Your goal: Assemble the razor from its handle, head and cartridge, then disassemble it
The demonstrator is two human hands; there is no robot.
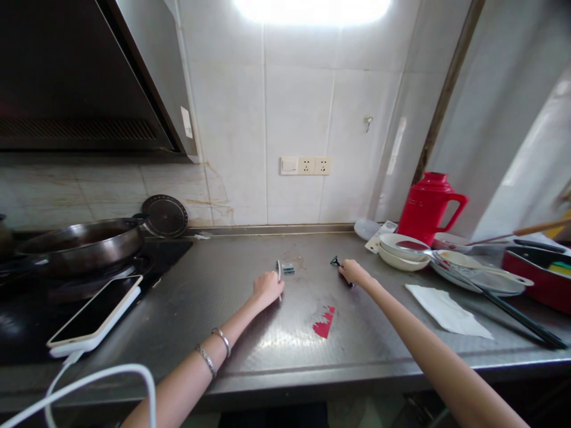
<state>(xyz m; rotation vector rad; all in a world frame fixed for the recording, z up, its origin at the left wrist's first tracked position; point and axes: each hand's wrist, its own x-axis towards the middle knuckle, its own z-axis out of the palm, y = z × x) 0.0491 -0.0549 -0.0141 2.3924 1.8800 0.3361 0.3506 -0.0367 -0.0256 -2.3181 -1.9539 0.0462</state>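
My left hand [268, 286] is closed around a thin pale stick [279, 271], whose ends show above and below the fingers; its exact kind is unclear. Just right of the stick's upper end lies a small clear piece with dark green strips [288, 269], which looks like razor cartridges. My right hand [354, 272] grips a dark razor [335, 261] by its handle, its head pointing up and left, near the counter. Between the hands and closer to me, a jagged red paper cutout [325, 323] lies flat on the steel counter [250, 351].
At left, a pan [89, 244] sits on the black stove beside a phone [96, 312] with a white cable. At right are a red thermos [428, 208], stacked bowls [404, 252], plates, a white napkin [446, 310] and a red container [535, 282].
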